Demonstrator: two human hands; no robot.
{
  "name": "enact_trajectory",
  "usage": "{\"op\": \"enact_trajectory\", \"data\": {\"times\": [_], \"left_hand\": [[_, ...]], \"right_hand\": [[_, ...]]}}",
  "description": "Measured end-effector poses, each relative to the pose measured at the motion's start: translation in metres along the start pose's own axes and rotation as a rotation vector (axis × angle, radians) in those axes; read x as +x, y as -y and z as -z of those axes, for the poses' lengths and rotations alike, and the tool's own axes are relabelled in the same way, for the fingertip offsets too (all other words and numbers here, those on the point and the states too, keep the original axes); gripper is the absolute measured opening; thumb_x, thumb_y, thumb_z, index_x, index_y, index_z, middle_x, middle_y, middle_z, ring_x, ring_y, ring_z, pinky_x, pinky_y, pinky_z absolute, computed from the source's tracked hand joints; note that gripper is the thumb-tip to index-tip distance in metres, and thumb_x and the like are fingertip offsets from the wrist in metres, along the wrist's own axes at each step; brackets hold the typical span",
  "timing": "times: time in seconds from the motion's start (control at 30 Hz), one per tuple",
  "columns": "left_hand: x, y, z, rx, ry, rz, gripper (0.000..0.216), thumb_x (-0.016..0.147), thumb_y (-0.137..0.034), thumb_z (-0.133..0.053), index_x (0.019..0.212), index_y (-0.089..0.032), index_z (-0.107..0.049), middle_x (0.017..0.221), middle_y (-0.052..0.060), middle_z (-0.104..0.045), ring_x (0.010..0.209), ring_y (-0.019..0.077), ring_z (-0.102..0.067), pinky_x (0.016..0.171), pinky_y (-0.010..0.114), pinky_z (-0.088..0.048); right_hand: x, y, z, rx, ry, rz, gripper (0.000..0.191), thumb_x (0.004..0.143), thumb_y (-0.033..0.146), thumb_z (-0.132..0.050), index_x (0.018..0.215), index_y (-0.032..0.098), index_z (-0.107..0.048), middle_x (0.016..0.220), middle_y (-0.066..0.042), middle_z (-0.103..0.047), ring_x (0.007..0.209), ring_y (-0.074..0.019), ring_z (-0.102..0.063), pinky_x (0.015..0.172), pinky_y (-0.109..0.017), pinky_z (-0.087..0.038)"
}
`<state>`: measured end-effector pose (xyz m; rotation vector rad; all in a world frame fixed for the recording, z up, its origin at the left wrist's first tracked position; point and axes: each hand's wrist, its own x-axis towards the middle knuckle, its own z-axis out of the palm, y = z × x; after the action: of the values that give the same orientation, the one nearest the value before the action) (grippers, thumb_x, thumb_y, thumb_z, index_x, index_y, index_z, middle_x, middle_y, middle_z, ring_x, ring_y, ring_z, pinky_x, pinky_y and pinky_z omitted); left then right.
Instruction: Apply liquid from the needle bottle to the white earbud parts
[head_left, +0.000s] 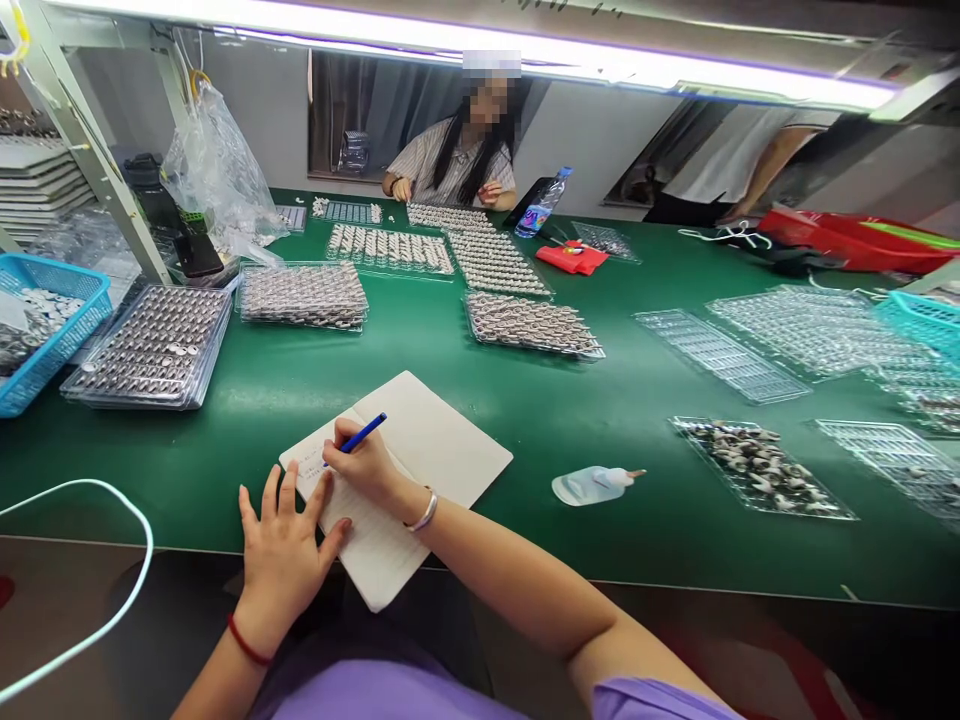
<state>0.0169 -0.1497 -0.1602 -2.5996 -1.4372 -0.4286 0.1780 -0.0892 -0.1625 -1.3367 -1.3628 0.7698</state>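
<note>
Purple sleeves at the bottom edge, arms reaching forward. Left hand [281,555] lies flat, fingers spread wide and gripping nothing, palm pressing the near corner of an open notebook [420,450] at the front edge of the green worktop [525,410]. Right hand [367,465] is closed in a writing pinch around a blue pen [364,434], tip on the left page. Notebook: likely light, thin, floppy pages, apt to slide on the smooth mat unless pinned; best held down flat near the spine or corner. Pen: light, stiff, slick barrel; grip low near the tip. Writing on the page too small to read. Near corner of the notebook overhangs the worktop edge. Small clear bottle [592,485] lies on its side nearby; contents unclear. Parts in the trays [157,345] too small to identify.
</note>
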Motion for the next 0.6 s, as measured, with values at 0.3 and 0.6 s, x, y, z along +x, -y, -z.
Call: {"op": "enact_trajectory", "data": {"times": [0.3, 0.6], "left_hand": [[0.0000, 0.0002, 0.0000, -0.020, 0.012, 0.011, 0.054, 0.092, -0.053, -0.050, 0.141, -0.031, -0.050, 0.145, 0.021, -0.046, 0.134, 0.0410, -0.040, 0.107, 0.072, -0.019], [0.0003, 0.0001, 0.0009, -0.018, 0.028, 0.013, 0.055, 0.091, -0.052, -0.052, 0.142, -0.031, -0.049, 0.146, 0.021, -0.045, 0.134, 0.0416, -0.039, 0.107, 0.073, -0.018]], "right_hand": [[0.0003, 0.0020, -0.0005, -0.010, -0.012, -0.007, 0.024, 0.070, 0.026, -0.051, 0.056, 0.023, -0.031, 0.052, 0.007, -0.033, 0.052, -0.0112, -0.031, 0.051, -0.026, -0.027], [-0.0001, 0.0021, 0.0003, 0.007, 0.007, -0.023, 0.021, 0.068, 0.026, -0.050, 0.056, 0.023, -0.034, 0.053, 0.007, -0.035, 0.051, -0.0113, -0.033, 0.050, -0.026, -0.028]]}}
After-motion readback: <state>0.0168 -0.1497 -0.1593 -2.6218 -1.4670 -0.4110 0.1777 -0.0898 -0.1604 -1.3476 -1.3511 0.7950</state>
